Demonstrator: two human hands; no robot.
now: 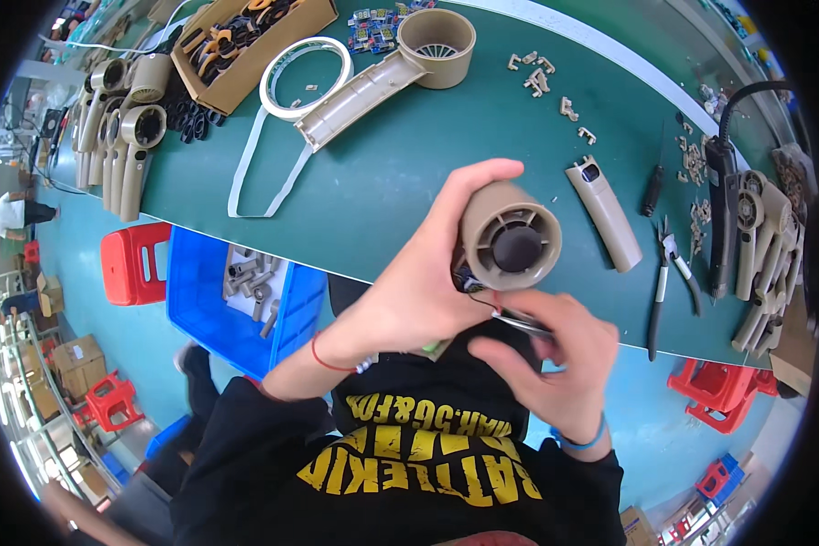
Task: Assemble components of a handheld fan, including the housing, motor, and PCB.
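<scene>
My left hand (414,291) is closed round a beige handheld fan (534,238), its round head tilted toward me with the grille and dark hub showing. Thin red and dark wires come out below the head. Fingers bent, my right hand (560,359) grips slim metal tweezers (521,321) with their tips at the wires; part of the tool is hidden by the fingers. A loose beige handle cover (605,217) lies on the table to the right. Farther off, a second fan housing (437,50) rests with its handle half open, beside a roll of white tape (273,91).
Cutting pliers (666,278), a screwdriver (652,191) and a black corded tool (721,214) lie at the right, near stacked fans (764,246). More fans (136,136) and a cardboard box (246,45) stand left. A blue bin (200,318) sits below the green table's edge (355,273).
</scene>
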